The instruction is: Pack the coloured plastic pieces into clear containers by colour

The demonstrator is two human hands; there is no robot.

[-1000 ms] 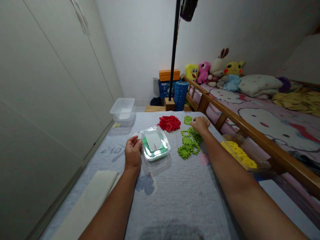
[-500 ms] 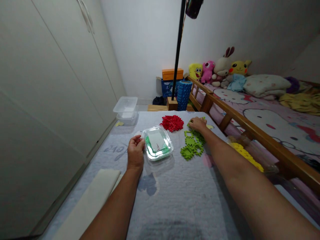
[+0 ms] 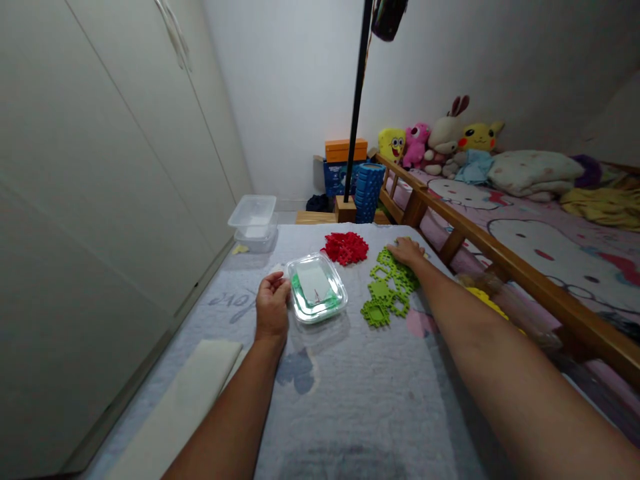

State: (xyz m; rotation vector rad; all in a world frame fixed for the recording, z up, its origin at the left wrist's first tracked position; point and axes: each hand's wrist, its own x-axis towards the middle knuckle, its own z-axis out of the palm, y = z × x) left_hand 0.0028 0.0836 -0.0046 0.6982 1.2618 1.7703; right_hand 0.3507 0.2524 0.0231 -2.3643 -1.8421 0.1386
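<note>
My left hand [image 3: 273,303] rests on the grey blanket, fingers curled against the left edge of a clear lidded container [image 3: 317,295] with green pieces inside. My right hand [image 3: 406,251] lies palm down, fingers stretched, on the far end of a spread of light green puzzle pieces [image 3: 389,289]. A heap of red puzzle pieces [image 3: 345,247] lies just left of that hand, beyond the container. Yellow pieces in a clear container [image 3: 487,302] show past my right forearm.
Two stacked clear tubs [image 3: 253,221] stand at the far left corner of the blanket. A white flat pad [image 3: 190,393] lies near left. A wooden bed rail [image 3: 505,263] runs along the right, a black pole [image 3: 359,100] rises behind, wardrobe doors [image 3: 100,167] on the left.
My right hand went from the far green pieces a little to the right and flattened onto them; the green pieces have been drawn closer together. My left hand stayed at the container.
</note>
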